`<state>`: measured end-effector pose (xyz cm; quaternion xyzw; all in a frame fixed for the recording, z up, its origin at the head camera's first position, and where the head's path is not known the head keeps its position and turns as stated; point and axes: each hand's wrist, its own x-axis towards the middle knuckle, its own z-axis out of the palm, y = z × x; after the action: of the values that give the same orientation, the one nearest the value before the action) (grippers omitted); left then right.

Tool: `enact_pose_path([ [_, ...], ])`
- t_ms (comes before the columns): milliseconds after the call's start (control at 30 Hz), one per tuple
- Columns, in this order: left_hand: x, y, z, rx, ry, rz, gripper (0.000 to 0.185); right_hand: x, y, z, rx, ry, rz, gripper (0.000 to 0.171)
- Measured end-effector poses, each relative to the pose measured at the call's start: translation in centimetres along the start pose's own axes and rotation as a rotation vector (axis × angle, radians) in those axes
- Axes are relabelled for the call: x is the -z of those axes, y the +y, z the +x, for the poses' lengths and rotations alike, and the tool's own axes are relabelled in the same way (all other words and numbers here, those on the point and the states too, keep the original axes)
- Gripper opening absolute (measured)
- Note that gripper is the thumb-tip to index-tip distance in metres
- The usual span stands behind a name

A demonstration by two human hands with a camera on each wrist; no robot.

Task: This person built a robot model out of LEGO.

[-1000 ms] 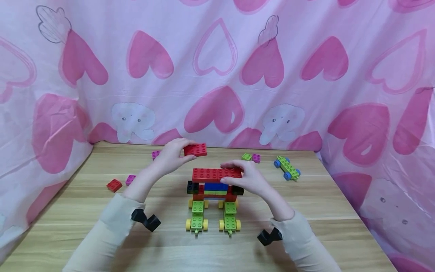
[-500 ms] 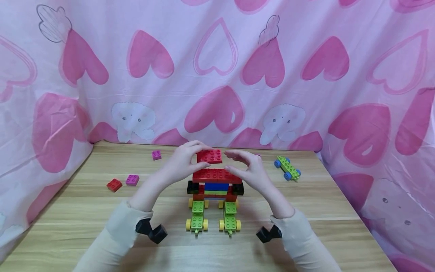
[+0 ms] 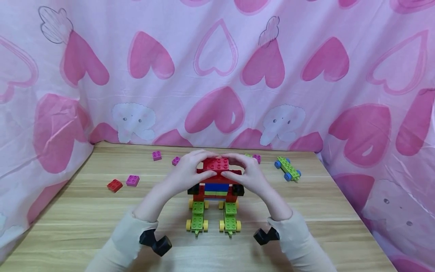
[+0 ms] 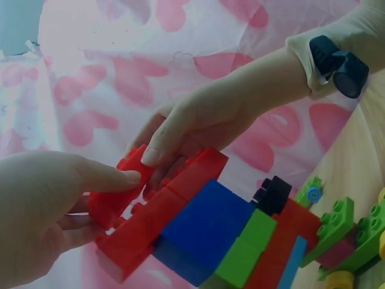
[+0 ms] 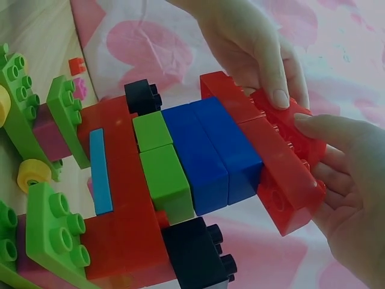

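A red toy building brick (image 3: 217, 164) lies over the middle of the long red row (image 4: 165, 220) topping a brick figure. My left hand (image 3: 185, 173) pinches its left end, thumb in front and fingers behind. My right hand (image 3: 250, 174) pinches its right end the same way. In the left wrist view a narrow gap shows between brick and row, studs in it. Below the row come blue bricks (image 5: 201, 153), green bricks (image 5: 162, 168), black side bricks (image 3: 238, 190) and red bricks. The figure stands on two green bases (image 3: 197, 223) with yellow wheels.
Loose on the wooden table (image 3: 68, 234) at left lie a red brick (image 3: 114, 185) and a pink brick (image 3: 132, 180). More pink bricks (image 3: 156, 155) lie farther back. A green car base (image 3: 287, 169) with blue wheels stands at back right. Heart-patterned cloth (image 3: 214, 75) hangs behind.
My left hand has carried the red brick rightward and down over the red row. My right hand first let go of the row, then moved inward and took the brick's right end.
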<state>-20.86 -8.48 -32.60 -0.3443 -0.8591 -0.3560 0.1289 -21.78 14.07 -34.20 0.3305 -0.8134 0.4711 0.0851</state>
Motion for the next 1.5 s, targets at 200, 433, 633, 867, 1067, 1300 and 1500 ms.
enact_pose_path([
  [200,-0.9,-0.6,-0.4,-0.015,0.038,-0.050,0.042,0.0,0.3,-0.3,-0.013,-0.002,0.018,0.040],
  [433,-1.5,-1.1,-0.9,-0.026,0.071,-0.106,0.040,0.1,0.6,-0.7,-0.044,-0.018,0.036,0.037],
  [633,-1.5,-1.5,-1.3,-0.017,0.064,-0.145,0.038,0.0,0.9,-0.9,-0.057,-0.025,0.033,0.035],
  [867,-1.4,-1.7,-1.5,-0.023,0.051,-0.143,0.036,0.0,1.1,-1.0,-0.061,-0.024,0.013,0.035],
  [1067,-1.4,-2.2,-1.9,-0.047,0.063,-0.110,0.037,0.0,1.1,-1.1,-0.080,-0.031,0.003,0.037],
  [1300,-1.8,-2.5,-2.1,-0.075,0.098,-0.121,0.036,0.0,1.1,-1.2,-0.090,-0.029,-0.021,0.037],
  [1500,-1.9,-2.3,-2.1,-0.065,0.122,-0.127,0.036,0.1,1.0,-1.2,-0.099,-0.036,-0.030,0.036],
])
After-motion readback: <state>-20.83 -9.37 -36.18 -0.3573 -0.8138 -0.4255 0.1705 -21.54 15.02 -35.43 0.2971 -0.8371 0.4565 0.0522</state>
